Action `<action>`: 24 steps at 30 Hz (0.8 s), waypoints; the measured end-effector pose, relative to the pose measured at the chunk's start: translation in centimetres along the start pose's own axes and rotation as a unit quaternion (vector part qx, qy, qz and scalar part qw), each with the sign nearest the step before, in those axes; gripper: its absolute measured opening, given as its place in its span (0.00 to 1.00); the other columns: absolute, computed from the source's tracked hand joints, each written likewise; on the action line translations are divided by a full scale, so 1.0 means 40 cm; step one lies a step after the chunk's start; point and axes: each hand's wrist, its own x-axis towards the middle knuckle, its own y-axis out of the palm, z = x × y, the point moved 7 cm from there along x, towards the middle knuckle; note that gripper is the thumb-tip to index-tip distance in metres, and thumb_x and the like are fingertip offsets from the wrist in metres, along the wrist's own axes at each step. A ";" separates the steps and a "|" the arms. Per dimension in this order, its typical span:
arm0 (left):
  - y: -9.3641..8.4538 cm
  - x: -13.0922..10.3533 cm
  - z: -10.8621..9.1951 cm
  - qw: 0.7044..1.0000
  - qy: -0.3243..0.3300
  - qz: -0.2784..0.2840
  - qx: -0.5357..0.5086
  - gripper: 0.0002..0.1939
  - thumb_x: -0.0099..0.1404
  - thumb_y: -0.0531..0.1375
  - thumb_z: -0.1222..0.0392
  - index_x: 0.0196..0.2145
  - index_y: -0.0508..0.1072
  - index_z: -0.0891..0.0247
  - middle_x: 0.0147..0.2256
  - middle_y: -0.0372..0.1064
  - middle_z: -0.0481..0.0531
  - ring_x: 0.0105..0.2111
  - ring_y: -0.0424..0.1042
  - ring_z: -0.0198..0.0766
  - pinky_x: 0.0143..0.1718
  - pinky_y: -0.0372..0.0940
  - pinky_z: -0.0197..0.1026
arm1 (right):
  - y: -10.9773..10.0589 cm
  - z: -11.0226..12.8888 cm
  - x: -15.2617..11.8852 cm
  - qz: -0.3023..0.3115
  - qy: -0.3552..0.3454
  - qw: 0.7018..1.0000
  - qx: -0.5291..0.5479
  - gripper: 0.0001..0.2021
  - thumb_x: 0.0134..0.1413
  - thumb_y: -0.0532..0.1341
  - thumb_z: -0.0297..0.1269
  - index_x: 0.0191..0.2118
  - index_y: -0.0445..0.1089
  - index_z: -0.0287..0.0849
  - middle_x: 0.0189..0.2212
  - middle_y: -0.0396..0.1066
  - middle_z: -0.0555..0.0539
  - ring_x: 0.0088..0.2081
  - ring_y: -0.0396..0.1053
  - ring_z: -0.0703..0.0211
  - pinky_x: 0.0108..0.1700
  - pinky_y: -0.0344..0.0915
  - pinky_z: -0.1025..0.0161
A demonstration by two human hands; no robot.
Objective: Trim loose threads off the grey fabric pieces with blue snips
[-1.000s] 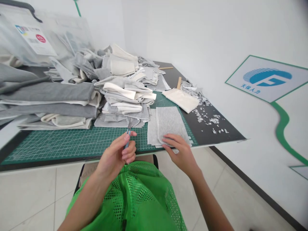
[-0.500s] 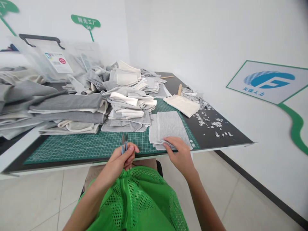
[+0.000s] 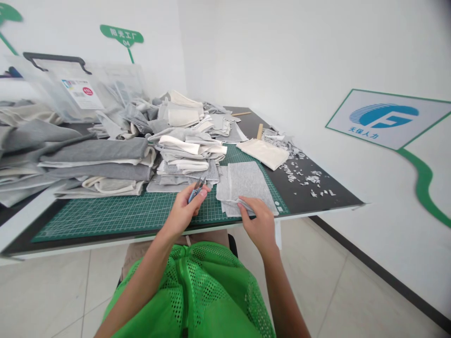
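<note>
I see the left hand (image 3: 183,212) w/ its grip closed round small blue-handled snips (image 3: 196,190), blades pointing up-right over the green cutting mat (image 3: 105,213), just left of the grey fabric piece (image 3: 246,183). The right hand (image 3: 259,220) pinches that piece's near edge between thumb & fingertips, lifting it slightly at the front of the worktop (image 3: 317,199). Folded grey & cream fabric stacks (image 3: 105,162) sit behind; cream piece (image 3: 263,153) & scraps (image 3: 303,176) lie farther right.

My left grip (image 3: 185,210) hides most of the snips (image 3: 196,189); only their tips show. My right grip (image 3: 259,220) covers the near edge of the grey cloth (image 3: 244,180). The folded stacks (image 3: 52,159) run off the left edge. The bin label (image 3: 78,87) is too small to read.
</note>
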 end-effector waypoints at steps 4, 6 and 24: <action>-0.007 -0.008 0.010 0.997 0.015 -0.004 0.070 0.16 0.69 0.57 0.46 0.41 0.74 0.61 0.21 0.45 0.38 0.20 0.46 0.31 0.22 0.44 0.35 | 0.000 0.002 0.001 0.018 -0.002 1.000 0.009 0.10 0.63 0.60 0.32 0.48 0.75 0.44 0.44 0.79 0.42 0.46 0.75 0.50 0.52 0.69 0.51; -0.004 -0.014 0.004 0.992 0.025 0.005 0.126 0.12 0.66 0.61 0.51 0.43 0.75 0.60 0.21 0.45 0.38 0.20 0.46 0.31 0.24 0.46 0.35 | -0.003 0.002 0.004 0.029 -0.003 0.999 0.014 0.10 0.63 0.60 0.32 0.47 0.76 0.44 0.44 0.80 0.43 0.47 0.75 0.50 0.53 0.70 0.52; 0.074 0.021 0.010 0.871 0.137 0.143 0.451 0.08 0.67 0.62 0.57 0.41 0.78 0.62 0.22 0.68 0.41 0.21 0.66 0.32 0.29 0.64 0.39 | -0.003 0.012 0.001 0.037 -0.057 0.998 0.007 0.16 0.61 0.54 0.24 0.34 0.78 0.47 0.48 0.75 0.43 0.53 0.70 0.49 0.54 0.67 0.49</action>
